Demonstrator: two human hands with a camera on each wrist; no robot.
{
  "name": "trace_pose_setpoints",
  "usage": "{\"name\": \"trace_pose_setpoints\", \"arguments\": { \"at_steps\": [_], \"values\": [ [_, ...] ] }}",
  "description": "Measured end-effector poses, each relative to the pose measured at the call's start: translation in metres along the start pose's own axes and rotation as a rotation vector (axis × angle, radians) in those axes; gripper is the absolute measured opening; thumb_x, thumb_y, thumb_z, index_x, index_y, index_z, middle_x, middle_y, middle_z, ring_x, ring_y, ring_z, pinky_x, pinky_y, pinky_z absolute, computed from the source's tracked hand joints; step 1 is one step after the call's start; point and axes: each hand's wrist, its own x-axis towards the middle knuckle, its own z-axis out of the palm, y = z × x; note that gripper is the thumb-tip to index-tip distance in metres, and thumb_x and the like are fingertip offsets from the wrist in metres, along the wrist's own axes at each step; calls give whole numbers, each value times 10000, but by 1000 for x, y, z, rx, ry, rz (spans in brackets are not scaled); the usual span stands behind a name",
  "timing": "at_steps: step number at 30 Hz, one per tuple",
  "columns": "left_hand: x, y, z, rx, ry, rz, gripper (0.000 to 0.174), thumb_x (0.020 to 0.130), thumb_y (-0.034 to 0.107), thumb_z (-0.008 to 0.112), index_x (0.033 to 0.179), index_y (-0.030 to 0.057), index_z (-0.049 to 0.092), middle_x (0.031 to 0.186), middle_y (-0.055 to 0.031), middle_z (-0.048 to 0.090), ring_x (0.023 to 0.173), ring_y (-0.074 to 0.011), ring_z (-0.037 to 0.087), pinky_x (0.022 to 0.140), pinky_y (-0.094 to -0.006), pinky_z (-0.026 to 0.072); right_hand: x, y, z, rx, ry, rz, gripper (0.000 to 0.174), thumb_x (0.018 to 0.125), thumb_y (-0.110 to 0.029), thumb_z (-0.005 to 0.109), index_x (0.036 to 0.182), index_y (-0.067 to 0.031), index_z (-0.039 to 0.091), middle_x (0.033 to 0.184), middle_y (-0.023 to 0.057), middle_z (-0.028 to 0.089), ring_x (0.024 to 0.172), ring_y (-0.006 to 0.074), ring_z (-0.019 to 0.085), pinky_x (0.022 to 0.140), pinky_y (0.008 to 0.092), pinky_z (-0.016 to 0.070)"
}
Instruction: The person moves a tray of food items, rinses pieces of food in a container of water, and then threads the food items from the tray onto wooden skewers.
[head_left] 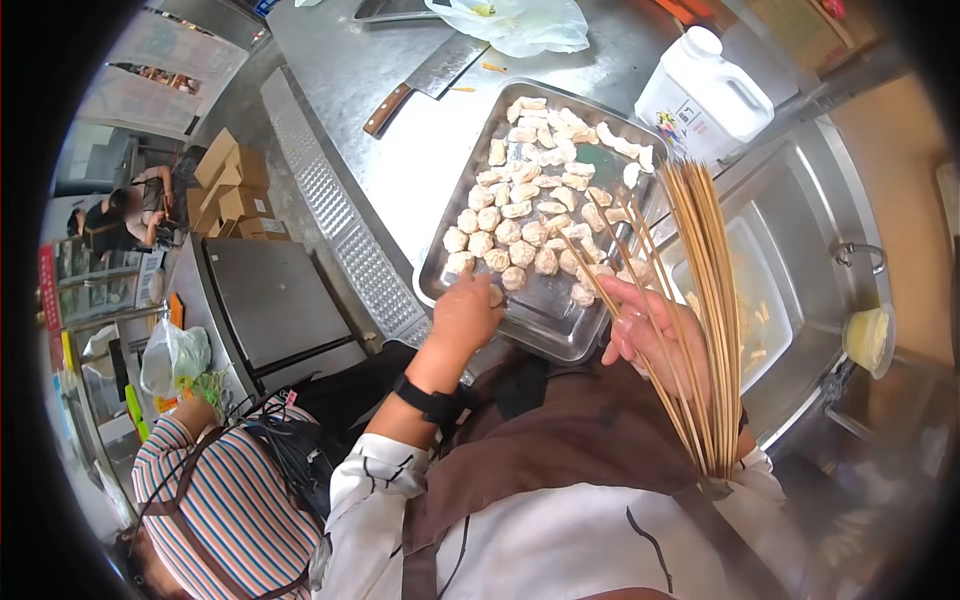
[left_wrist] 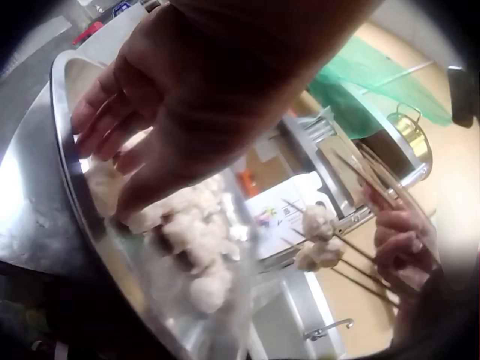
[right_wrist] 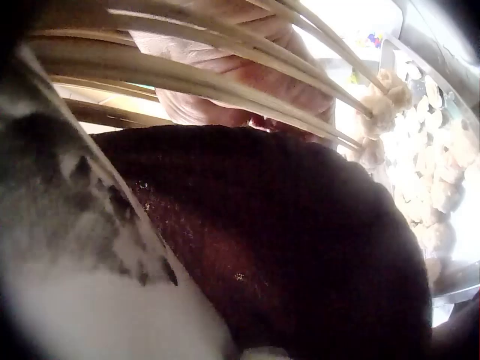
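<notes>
At the near left end of a metal tray point(head_left: 560, 345), the left hand point(head_left: 467, 315) has its fingers and thumb bent round a pale coated ball point(head_left: 495, 296). In the left wrist view that hand point(left_wrist: 142, 127) partly hides the pieces below it. The right hand point(head_left: 665, 345), right of the tray, holds a thick bundle of thin wooden skewers point(head_left: 712, 300), points away from the body. A few skewers stand apart from the bundle, with coated balls point(left_wrist: 318, 223) on their tips. More balls point(head_left: 507, 232) and longer coated pieces point(head_left: 555, 155) lie in the tray.
Beyond the tray lie a cleaver point(head_left: 445, 68) and a plastic bag point(head_left: 530, 25). A white jug point(head_left: 705, 95) stands at the tray's far right, beside a sink point(head_left: 800, 190). A person in a striped top point(head_left: 225, 500) is at the left.
</notes>
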Motion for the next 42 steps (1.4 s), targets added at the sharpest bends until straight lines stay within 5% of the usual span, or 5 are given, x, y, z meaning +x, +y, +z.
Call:
{"name": "trace_pose_setpoints", "arguments": {
  "at_steps": [5,8,11,23,42],
  "values": [
    [8,-15,26,-279,-3,-14,349,794,195,641,1081,30,532,959,-182,604,860,-333,614,745,-392,509,-3,-9,-7,-86,-70,32,450,958,-218,422,1332,28,374,738,9,459,687,76,462,697,252,470],
    [11,-8,-3,-1415,-191,-372,319,876,211,576,1124,19,520,1013,-146,604,882,-270,621,759,-344,521,-4,-11,-5,-145,-79,32,444,955,-200,411,1330,35,374,719,11,456,681,80,460,701,259,471],
    [13,10,-33,-1956,-106,-341,332,932,211,492,1179,-10,485,1018,-144,608,911,-181,613,798,-262,520,-3,-9,1,-83,-110,70,450,950,-194,412,1335,34,370,713,11,461,675,83,464,703,261,471],
    [21,63,-65,-2006,-75,-299,345,927,305,512,1124,21,505,1008,-98,615,876,-153,611,791,-262,509,-6,-14,5,-220,-158,55,424,945,-184,405,1336,-17,401,703,20,473,679,101,499,700,253,467],
    [4,85,-72,-1746,-11,-320,172,873,205,610,918,43,570,868,-65,629,810,-202,648,697,-294,509,0,-8,3,-132,-132,39,444,944,-179,435,1322,45,370,718,15,476,683,88,477,665,246,439]
  ]
}}
